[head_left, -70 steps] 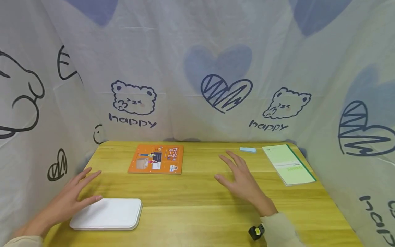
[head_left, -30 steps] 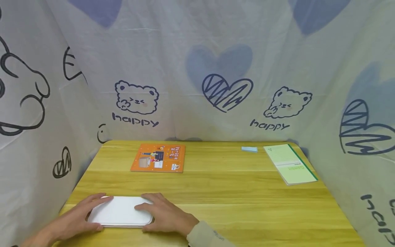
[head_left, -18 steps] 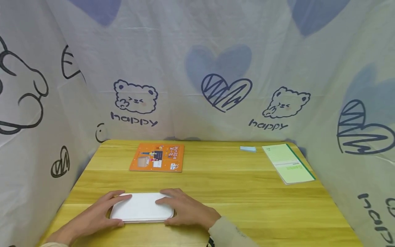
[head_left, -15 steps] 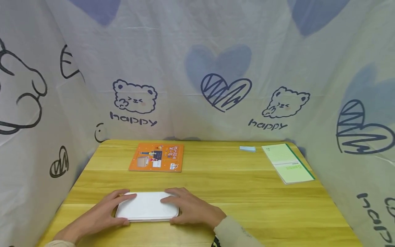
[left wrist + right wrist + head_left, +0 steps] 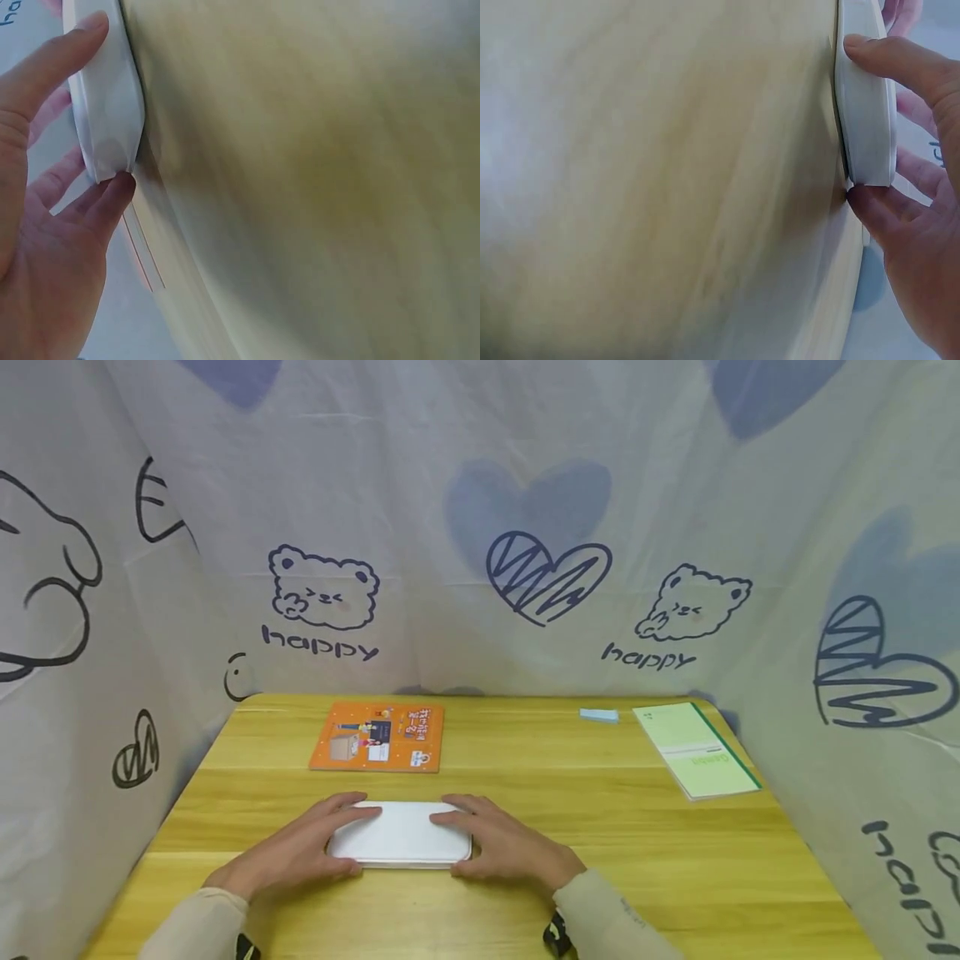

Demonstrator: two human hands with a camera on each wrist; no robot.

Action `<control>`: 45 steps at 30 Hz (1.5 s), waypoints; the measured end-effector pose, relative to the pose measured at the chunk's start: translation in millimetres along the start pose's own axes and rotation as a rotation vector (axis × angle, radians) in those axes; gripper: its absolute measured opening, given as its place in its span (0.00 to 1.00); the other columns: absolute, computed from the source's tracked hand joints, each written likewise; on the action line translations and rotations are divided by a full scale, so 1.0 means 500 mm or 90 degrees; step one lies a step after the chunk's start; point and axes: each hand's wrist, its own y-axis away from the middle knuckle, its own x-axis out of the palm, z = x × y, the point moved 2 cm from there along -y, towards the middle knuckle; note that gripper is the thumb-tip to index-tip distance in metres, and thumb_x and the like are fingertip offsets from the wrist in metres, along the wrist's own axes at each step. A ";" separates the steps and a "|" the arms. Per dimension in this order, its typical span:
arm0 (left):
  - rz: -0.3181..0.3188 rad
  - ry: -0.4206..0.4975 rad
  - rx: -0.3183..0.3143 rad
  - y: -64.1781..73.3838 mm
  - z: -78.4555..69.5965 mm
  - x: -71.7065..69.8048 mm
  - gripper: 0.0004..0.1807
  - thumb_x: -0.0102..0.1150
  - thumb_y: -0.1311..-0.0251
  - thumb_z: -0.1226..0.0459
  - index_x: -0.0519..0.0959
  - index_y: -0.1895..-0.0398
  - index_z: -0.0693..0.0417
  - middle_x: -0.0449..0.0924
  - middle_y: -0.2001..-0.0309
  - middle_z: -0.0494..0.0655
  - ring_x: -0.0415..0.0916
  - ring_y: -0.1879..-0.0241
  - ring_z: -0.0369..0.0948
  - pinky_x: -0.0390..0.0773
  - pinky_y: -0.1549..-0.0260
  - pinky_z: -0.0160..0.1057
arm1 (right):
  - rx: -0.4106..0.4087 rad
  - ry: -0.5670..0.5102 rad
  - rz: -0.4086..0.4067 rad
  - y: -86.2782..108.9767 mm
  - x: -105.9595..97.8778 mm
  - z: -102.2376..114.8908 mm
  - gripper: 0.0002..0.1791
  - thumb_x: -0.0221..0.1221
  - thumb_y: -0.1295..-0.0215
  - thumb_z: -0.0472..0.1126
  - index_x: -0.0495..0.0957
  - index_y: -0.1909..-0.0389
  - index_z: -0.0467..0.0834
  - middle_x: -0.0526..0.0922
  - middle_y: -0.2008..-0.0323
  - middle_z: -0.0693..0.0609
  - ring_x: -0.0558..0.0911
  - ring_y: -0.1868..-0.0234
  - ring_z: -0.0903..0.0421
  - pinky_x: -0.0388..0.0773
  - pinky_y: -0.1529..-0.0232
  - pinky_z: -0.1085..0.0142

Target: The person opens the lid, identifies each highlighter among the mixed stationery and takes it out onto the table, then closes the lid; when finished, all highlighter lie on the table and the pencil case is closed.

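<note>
A flat white case (image 5: 401, 835) with rounded corners, like a pencil case, is level near the middle of the table. My left hand (image 5: 303, 843) grips its left end, thumb on the near side and fingers over the far side and top. At the opposite end my right hand (image 5: 510, 847) holds it the same way. In the left wrist view the thumb presses the side wall of the case (image 5: 109, 112), and a fingertip sits at its lower corner. The right wrist view has the other end of the case (image 5: 866, 112) between thumb and fingers.
Behind the case, to the left, lies an orange booklet (image 5: 378, 737) on the wooden table (image 5: 525, 777). Towards the back right are a small light-blue strip (image 5: 598, 716) and a pale green notebook (image 5: 697, 752). Printed white cloth (image 5: 435, 635) encloses the back and sides.
My right hand has come over to the white case, and both hands have taken hold of its ends. The case has moved right and farther back. The booklet, strip and notebook stay put.
</note>
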 end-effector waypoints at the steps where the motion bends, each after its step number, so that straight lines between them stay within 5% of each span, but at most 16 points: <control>1: -0.003 -0.008 0.013 -0.005 -0.001 0.000 0.42 0.78 0.37 0.46 0.73 0.20 0.37 0.64 0.17 0.56 0.62 0.20 0.62 0.68 0.25 0.70 | 0.002 -0.003 -0.001 -0.001 -0.003 -0.002 0.41 0.70 0.28 0.54 0.67 0.17 0.62 0.58 0.13 0.54 0.61 0.15 0.48 0.66 0.17 0.47; 7: -0.038 -0.061 0.077 -0.023 -0.007 0.001 0.44 0.79 0.38 0.47 0.73 0.19 0.42 0.66 0.19 0.59 0.64 0.21 0.63 0.69 0.25 0.68 | 0.015 0.003 -0.003 -0.011 -0.011 -0.016 0.44 0.71 0.29 0.51 0.64 0.15 0.63 0.57 0.13 0.53 0.61 0.15 0.48 0.65 0.17 0.47; 17: -0.010 -0.129 0.067 -0.040 -0.002 -0.006 0.42 0.78 0.40 0.40 0.78 0.23 0.43 0.72 0.21 0.59 0.71 0.26 0.63 0.74 0.29 0.68 | 0.014 0.042 0.019 -0.012 -0.016 -0.015 0.44 0.69 0.27 0.52 0.62 0.14 0.62 0.58 0.13 0.48 0.63 0.16 0.46 0.66 0.17 0.47; 28: 0.001 -0.049 0.088 -0.051 0.003 -0.030 0.39 0.75 0.39 0.37 0.83 0.28 0.45 0.77 0.25 0.59 0.79 0.33 0.61 0.80 0.36 0.65 | -0.002 0.038 0.002 -0.002 -0.010 -0.021 0.50 0.70 0.28 0.52 0.54 0.11 0.62 0.57 0.13 0.48 0.64 0.17 0.47 0.67 0.18 0.47; 33: -0.008 0.025 0.054 -0.047 0.013 -0.022 0.37 0.75 0.37 0.38 0.82 0.27 0.41 0.77 0.24 0.53 0.76 0.29 0.61 0.76 0.32 0.68 | 0.014 -0.049 -0.010 0.006 -0.016 -0.030 0.49 0.70 0.28 0.60 0.56 0.12 0.63 0.57 0.13 0.51 0.62 0.15 0.46 0.66 0.18 0.41; 38: -0.035 0.061 0.005 -0.039 0.019 -0.024 0.38 0.72 0.36 0.36 0.81 0.26 0.38 0.79 0.25 0.48 0.75 0.26 0.59 0.73 0.29 0.69 | 0.027 -0.177 -0.081 0.015 -0.029 -0.044 0.41 0.66 0.25 0.62 0.67 0.17 0.57 0.69 0.20 0.54 0.73 0.23 0.51 0.71 0.21 0.45; 45: -0.180 0.037 -0.003 -0.003 0.021 -0.051 0.31 0.76 0.36 0.41 0.85 0.34 0.43 0.87 0.36 0.45 0.81 0.33 0.55 0.77 0.33 0.69 | 0.032 -0.285 -0.110 0.014 -0.025 -0.054 0.31 0.65 0.21 0.57 0.73 0.23 0.55 0.76 0.27 0.53 0.81 0.31 0.52 0.79 0.27 0.57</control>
